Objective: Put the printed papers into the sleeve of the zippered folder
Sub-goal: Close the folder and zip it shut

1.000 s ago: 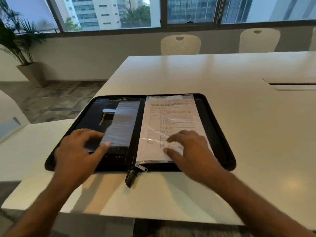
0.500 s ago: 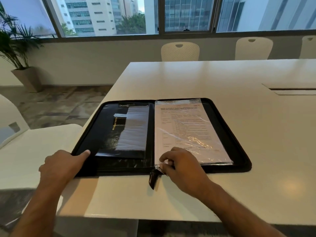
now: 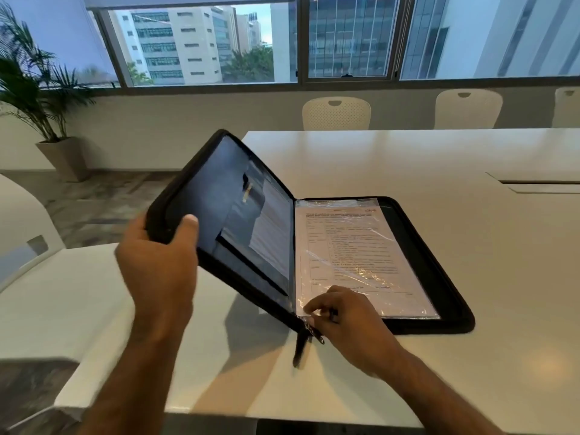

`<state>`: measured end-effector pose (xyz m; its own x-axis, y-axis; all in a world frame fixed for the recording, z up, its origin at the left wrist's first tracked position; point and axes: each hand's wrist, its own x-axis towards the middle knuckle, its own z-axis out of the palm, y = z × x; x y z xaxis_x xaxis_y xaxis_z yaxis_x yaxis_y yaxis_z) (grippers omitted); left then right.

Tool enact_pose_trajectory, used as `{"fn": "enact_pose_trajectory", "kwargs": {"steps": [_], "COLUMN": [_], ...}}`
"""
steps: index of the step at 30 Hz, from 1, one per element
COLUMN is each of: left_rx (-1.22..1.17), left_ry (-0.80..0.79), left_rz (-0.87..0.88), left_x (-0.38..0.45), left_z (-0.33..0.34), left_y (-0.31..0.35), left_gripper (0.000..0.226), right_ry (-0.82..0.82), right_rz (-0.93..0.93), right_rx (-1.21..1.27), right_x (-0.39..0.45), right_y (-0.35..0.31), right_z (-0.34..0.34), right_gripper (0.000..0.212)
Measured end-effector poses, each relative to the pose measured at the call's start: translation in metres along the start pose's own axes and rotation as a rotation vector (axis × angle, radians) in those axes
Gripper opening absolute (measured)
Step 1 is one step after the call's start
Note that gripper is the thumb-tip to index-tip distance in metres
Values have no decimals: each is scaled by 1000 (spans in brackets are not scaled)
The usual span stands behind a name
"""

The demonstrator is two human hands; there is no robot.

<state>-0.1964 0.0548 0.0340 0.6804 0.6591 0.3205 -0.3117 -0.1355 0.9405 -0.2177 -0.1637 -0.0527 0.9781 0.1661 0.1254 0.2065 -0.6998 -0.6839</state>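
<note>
At the near left corner of the surface (image 3: 408, 158), the left hand (image 3: 157, 255) grips the outer edge of the folder's left cover (image 3: 226, 208), thumb on the inside face. Half a second ago this cover lay flat; it is now raised and tilted toward closing. The printed papers (image 3: 354, 255) lie inside the clear sleeve (image 3: 332, 204) on the right half of the zippered folder (image 3: 439, 271), flat near the front edge. The right hand (image 3: 348, 321) pinches the sleeve's near corner beside the zipper pull (image 3: 314, 332). Insertion appears complete; closing likely follows.
</note>
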Motion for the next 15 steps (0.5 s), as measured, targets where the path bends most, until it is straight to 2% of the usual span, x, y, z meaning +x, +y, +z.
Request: {"fn": "enact_pose_trajectory", "kwargs": {"steps": [2,4,8,11,13,15], "left_rx": [21,4,-1,34,52,88], "left_ry": [-63,-208,-583,-742,-796,-844], "left_rz": [31,65,137,143,205,310], "left_x": [-15,-32,-58,-68,-79,-92], "left_z": [14,27,47,59,68,76], "left_y": [8,11,9,5,3,2], "left_gripper": [11,10,31,48,47,40], "right_ry": [-14,-10,68,210,337,465], "right_rz": [15,47,96,18,-41,-88], "right_rx": [36,112,446,682,869,1005], "right_x": [0,-1,-7,-11,-14,-16], "right_y": [1,4,7,6,5,2], "right_z": [-2,-6,-19,-32,-43,-56], "right_gripper": [19,19,24,27,39,62]}}
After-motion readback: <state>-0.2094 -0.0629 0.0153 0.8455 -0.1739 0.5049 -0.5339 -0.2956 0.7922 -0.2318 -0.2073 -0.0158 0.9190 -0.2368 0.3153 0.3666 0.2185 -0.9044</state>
